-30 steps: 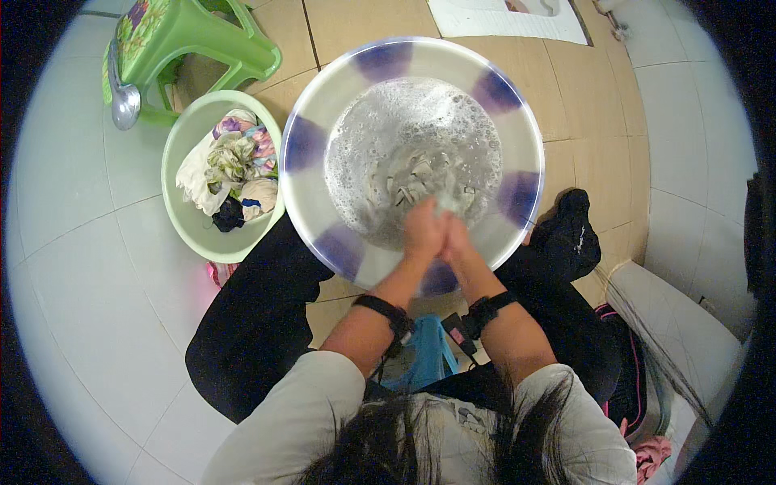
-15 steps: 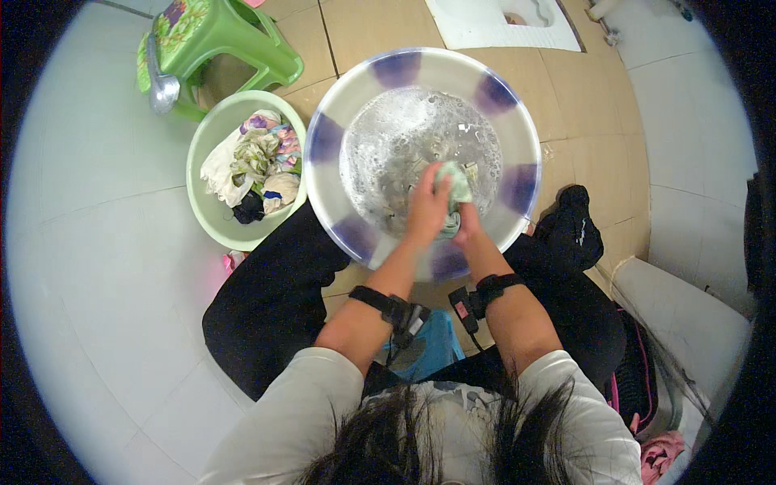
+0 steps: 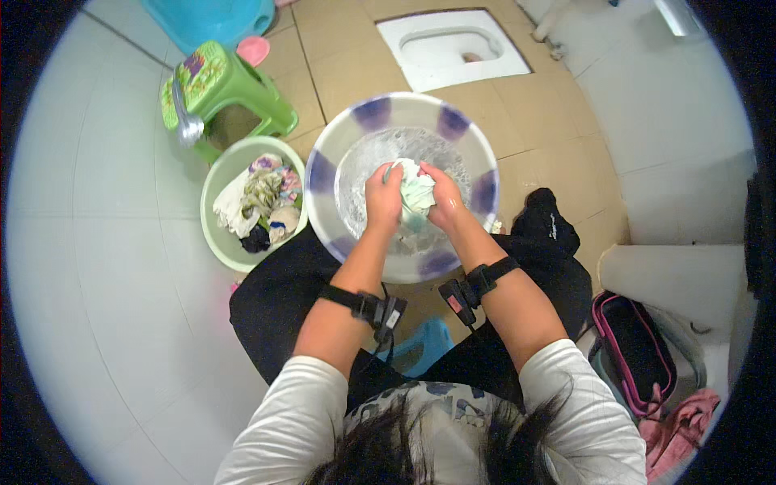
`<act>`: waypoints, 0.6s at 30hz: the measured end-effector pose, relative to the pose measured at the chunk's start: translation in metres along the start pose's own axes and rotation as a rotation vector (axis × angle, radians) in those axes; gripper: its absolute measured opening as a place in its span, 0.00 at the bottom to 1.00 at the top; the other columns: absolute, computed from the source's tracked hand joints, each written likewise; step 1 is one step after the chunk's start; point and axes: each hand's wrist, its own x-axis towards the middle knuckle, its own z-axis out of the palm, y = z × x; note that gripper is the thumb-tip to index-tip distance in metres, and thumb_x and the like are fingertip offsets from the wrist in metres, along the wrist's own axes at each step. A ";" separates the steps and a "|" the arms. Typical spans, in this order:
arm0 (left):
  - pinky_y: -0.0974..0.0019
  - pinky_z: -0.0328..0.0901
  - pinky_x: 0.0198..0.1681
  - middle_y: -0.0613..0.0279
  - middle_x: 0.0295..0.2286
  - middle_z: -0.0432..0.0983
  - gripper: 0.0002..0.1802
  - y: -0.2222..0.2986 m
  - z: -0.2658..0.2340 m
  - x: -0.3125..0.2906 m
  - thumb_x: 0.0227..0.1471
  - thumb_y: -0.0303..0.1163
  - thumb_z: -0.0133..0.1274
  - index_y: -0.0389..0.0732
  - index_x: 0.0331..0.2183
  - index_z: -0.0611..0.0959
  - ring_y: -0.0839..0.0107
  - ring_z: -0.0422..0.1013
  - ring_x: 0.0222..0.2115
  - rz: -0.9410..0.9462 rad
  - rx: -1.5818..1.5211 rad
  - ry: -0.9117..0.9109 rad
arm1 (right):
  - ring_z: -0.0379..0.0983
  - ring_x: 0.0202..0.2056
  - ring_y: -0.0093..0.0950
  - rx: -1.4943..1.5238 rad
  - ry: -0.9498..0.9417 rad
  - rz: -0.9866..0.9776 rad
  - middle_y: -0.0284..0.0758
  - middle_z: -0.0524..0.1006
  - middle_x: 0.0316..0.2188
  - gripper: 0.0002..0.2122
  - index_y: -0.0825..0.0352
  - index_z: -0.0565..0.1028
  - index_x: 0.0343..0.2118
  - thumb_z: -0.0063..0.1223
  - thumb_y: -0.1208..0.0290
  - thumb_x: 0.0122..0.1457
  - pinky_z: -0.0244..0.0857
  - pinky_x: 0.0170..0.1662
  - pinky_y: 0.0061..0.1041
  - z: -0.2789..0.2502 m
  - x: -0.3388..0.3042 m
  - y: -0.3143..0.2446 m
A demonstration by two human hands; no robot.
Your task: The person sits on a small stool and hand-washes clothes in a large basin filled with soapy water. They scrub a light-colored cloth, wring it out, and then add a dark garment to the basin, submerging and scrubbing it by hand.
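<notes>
A bunched, wet, pale green cloth [image 3: 417,191] is gripped between my two hands over soapy water. My left hand [image 3: 385,196] is closed on its left side, and my right hand [image 3: 444,196] holds the right side. Under them is a large round basin [image 3: 321,174], white with purple patches on its rim. Suds float on the greyish water [image 3: 368,149] inside. Whether the cloth's lower end touches the water I cannot tell.
To the left stands a pale green tub [image 3: 212,234] holding several crumpled clothes [image 3: 263,194]. Behind it are a green stool [image 3: 222,89] with a shower head [image 3: 188,128], a blue basin [image 3: 210,24] and a pink bowl [image 3: 253,51]. A squat toilet [image 3: 412,69] lies beyond; a pink-edged bag [image 3: 634,352] sits right.
The cloth has been drawn toward the middle of the basin and now shows more openly between my hands. My hands have moved apart and left. The view has shifted, revealing the blue basin.
</notes>
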 end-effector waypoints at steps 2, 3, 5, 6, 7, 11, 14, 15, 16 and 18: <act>0.71 0.59 0.27 0.56 0.20 0.69 0.11 0.014 0.009 -0.013 0.44 0.33 0.43 0.34 0.25 0.73 0.74 0.65 0.23 0.170 0.238 -0.085 | 0.67 0.32 0.27 0.091 -0.119 -0.020 0.35 0.70 0.29 0.11 0.68 0.67 0.35 0.38 0.68 0.51 0.61 0.38 0.25 0.007 -0.004 -0.012; 0.69 0.59 0.27 0.55 0.20 0.68 0.11 0.025 0.014 -0.018 0.45 0.33 0.42 0.35 0.25 0.74 0.70 0.65 0.23 0.245 0.331 -0.061 | 0.67 0.33 0.27 0.074 -0.158 -0.059 0.35 0.70 0.31 0.12 0.67 0.66 0.36 0.36 0.68 0.52 0.61 0.39 0.26 0.019 -0.014 -0.018; 0.65 0.59 0.28 0.53 0.20 0.68 0.12 0.048 0.021 -0.027 0.46 0.34 0.40 0.36 0.24 0.74 0.62 0.65 0.23 0.398 0.517 -0.002 | 0.66 0.36 0.27 0.002 -0.223 -0.012 0.36 0.68 0.35 0.14 0.65 0.63 0.42 0.34 0.69 0.53 0.60 0.41 0.26 0.038 -0.036 -0.032; 0.63 0.58 0.29 0.52 0.20 0.68 0.13 0.059 0.022 -0.029 0.46 0.35 0.39 0.37 0.23 0.74 0.58 0.65 0.23 0.474 0.611 0.034 | 0.66 0.37 0.27 0.005 -0.282 0.004 0.36 0.68 0.36 0.14 0.65 0.63 0.42 0.34 0.68 0.53 0.59 0.41 0.26 0.045 -0.043 -0.035; 0.60 0.58 0.30 0.54 0.23 0.66 0.12 0.057 0.016 -0.018 0.47 0.34 0.37 0.38 0.24 0.73 0.55 0.63 0.25 0.562 0.820 0.042 | 0.65 0.38 0.26 0.005 -0.341 0.020 0.35 0.67 0.37 0.14 0.65 0.63 0.42 0.34 0.67 0.53 0.59 0.42 0.25 0.052 -0.048 -0.036; 0.60 0.58 0.32 0.56 0.30 0.64 0.11 0.086 0.007 -0.005 0.47 0.34 0.39 0.40 0.33 0.70 0.58 0.63 0.29 0.963 0.973 -0.117 | 0.64 0.38 0.24 -0.022 -0.461 -0.017 0.32 0.66 0.38 0.16 0.63 0.61 0.43 0.42 0.68 0.50 0.59 0.42 0.24 0.065 -0.064 -0.040; 0.63 0.59 0.36 0.55 0.34 0.64 0.15 0.102 -0.006 0.001 0.46 0.36 0.40 0.39 0.37 0.67 0.62 0.64 0.33 0.558 0.554 -0.349 | 0.65 0.36 0.22 -0.145 -0.504 -0.072 0.30 0.66 0.34 0.18 0.64 0.60 0.42 0.47 0.72 0.47 0.60 0.39 0.22 0.075 -0.071 -0.048; 0.67 0.58 0.38 0.55 0.37 0.63 0.20 0.108 -0.007 -0.003 0.45 0.37 0.43 0.38 0.40 0.64 0.67 0.62 0.37 0.425 0.535 -0.380 | 0.65 0.35 0.22 -0.172 -0.496 -0.114 0.30 0.66 0.33 0.17 0.64 0.60 0.41 0.47 0.72 0.47 0.61 0.38 0.22 0.069 -0.069 -0.052; 0.68 0.58 0.38 0.55 0.37 0.63 0.22 0.112 -0.002 -0.012 0.44 0.37 0.45 0.38 0.41 0.63 0.67 0.63 0.37 0.310 0.493 -0.432 | 0.66 0.34 0.22 -0.199 -0.487 -0.155 0.30 0.67 0.32 0.17 0.65 0.60 0.41 0.47 0.73 0.46 0.61 0.37 0.22 0.064 -0.067 -0.056; 0.69 0.59 0.37 0.54 0.37 0.63 0.27 0.114 -0.005 -0.028 0.42 0.38 0.48 0.38 0.44 0.60 0.68 0.63 0.37 0.059 0.417 -0.502 | 0.67 0.32 0.23 -0.245 -0.424 -0.193 0.32 0.68 0.30 0.16 0.67 0.61 0.40 0.46 0.74 0.47 0.62 0.34 0.21 0.063 -0.065 -0.062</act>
